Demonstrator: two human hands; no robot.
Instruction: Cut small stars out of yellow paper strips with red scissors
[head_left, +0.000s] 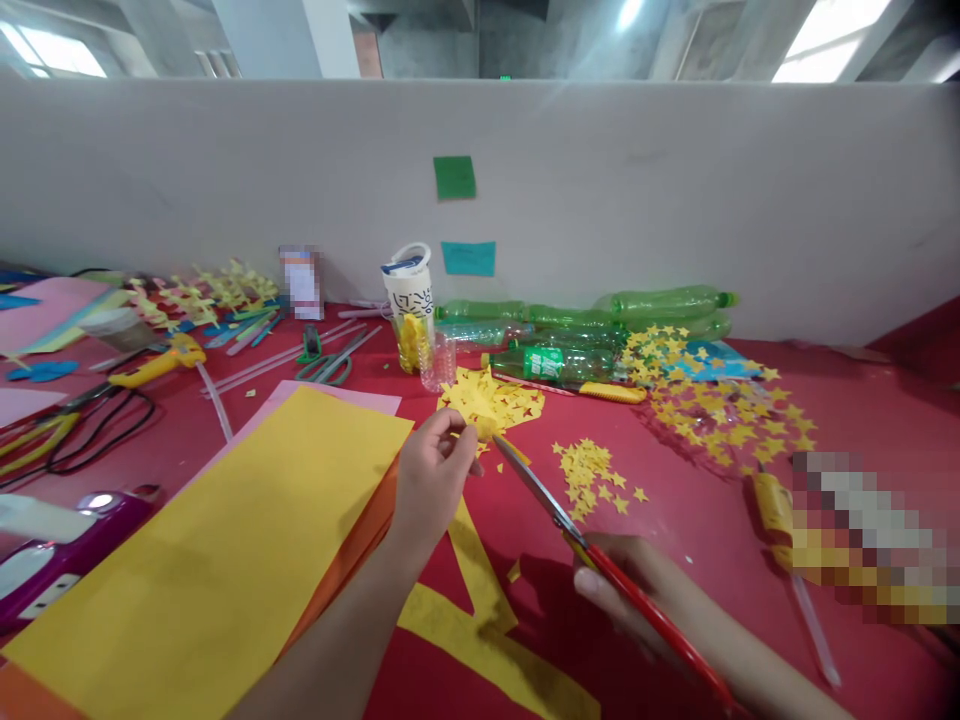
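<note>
My left hand (439, 460) is closed, pinching a small piece of yellow paper (486, 428) between thumb and fingers. Red-handled scissors (559, 515) are gripped in my right hand (622, 590); their blades point up and left, with the tips beside that yellow piece. Whether the blades touch the paper I cannot tell. Just behind my left hand lies a heap of yellow paper scraps (517, 400). A loose pile of small yellow paper stars (589, 470) is to the right of the blades. Cut yellow strips (480, 560) lie beneath my forearms.
Yellow sheets (225, 530) cover the left front of the red table. Green plastic bottles (585, 360) lie at the back, near a white cup (409, 290). Yellow glue guns (161, 368) rest on both sides. A star-covered piece (720, 400) stands right; a purple power strip (82, 540) sits left.
</note>
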